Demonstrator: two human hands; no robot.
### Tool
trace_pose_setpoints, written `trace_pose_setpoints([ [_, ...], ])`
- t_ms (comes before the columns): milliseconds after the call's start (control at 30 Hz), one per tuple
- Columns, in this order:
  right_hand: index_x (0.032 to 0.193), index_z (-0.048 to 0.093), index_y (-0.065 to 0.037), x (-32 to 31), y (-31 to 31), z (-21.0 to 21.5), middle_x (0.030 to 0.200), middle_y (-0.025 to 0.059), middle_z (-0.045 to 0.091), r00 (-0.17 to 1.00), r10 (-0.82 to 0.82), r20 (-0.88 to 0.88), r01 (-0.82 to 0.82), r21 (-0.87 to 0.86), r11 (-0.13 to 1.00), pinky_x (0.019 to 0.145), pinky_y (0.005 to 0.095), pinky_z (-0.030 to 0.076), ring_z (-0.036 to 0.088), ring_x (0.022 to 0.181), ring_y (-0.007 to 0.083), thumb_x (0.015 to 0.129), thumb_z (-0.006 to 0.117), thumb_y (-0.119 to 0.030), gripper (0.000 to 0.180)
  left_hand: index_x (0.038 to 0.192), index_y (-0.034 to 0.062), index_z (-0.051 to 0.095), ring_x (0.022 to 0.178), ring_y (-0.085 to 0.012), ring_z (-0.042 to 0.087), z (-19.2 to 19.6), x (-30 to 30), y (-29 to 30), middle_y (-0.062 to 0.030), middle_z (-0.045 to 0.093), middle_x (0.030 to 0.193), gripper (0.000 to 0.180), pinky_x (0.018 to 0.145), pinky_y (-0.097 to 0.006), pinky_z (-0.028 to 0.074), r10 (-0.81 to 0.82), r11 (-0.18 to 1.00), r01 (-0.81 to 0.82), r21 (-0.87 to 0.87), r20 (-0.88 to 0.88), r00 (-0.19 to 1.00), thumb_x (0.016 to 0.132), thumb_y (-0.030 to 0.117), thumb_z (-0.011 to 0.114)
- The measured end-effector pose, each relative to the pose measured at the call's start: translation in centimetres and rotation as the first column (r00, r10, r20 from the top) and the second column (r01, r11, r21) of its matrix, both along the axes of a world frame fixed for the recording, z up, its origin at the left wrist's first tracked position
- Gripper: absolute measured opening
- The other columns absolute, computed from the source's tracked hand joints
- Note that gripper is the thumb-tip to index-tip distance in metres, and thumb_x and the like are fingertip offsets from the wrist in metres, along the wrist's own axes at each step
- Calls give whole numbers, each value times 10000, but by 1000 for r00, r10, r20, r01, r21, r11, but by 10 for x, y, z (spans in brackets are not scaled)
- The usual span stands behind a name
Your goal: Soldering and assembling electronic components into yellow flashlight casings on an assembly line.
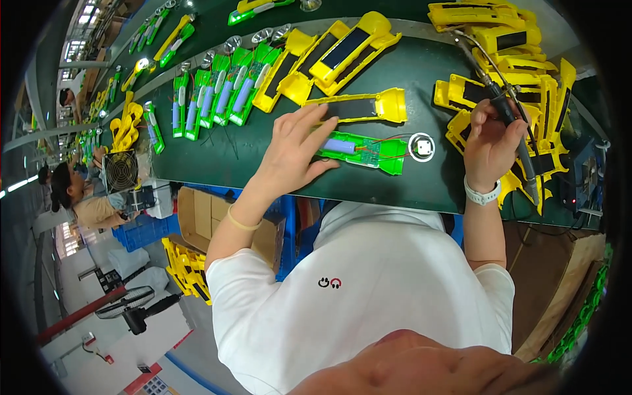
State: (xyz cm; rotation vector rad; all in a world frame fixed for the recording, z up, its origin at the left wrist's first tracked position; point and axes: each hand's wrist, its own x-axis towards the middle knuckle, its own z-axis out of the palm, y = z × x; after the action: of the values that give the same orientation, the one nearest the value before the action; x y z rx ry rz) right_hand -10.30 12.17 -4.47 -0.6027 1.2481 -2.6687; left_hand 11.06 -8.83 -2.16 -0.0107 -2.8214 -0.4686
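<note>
A green torch housing (388, 157) lies on the bench, with a purple-blue cylindrical battery (338, 145) and a small circuit board inside. Thin red wires link it to a round lamp head (421, 147) at its right end. My left hand (293, 148) holds the housing's left end, thumb on the near edge and fingers across the far side. Just beyond lies a yellow shell (391, 105) with a dark panel, beside my fingertips. Raised at the right, my right hand (492, 141) grips what looks like a soldering iron (501, 105) by its dark handle; its thin metal end points away from me.
Yellow shells (513, 66) pile up at the right, near a dark box-shaped device (582, 174). Several green housings with batteries (224, 92) stand in a row at the far left, beside more yellow shells (355, 49). A small fan (121, 172) and another person (85, 197) are farther left.
</note>
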Motion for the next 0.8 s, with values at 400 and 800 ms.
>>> trace_pose_setpoints([
  [400, 967, 375, -75, 66, 31, -8, 726, 59, 487, 950, 196, 242, -270, 327, 906, 412, 206, 358, 434, 475, 93, 881, 564, -166, 226, 893, 98, 673, 721, -228, 538, -23, -14, 26, -63, 602, 882, 262, 639, -316, 450, -54, 921, 101, 376, -135, 989, 648, 37, 743],
  [800, 933, 372, -65, 64, 38, -18, 743, 47, 472, 949, 221, 224, -285, 311, 907, 425, 201, 376, 451, 499, 80, 866, 595, -180, 260, 871, 71, 647, 748, -216, 564, -21, -27, 21, -74, 566, 981, 182, 639, -297, 470, -201, 913, 227, 338, -112, 973, 703, 10, 681],
])
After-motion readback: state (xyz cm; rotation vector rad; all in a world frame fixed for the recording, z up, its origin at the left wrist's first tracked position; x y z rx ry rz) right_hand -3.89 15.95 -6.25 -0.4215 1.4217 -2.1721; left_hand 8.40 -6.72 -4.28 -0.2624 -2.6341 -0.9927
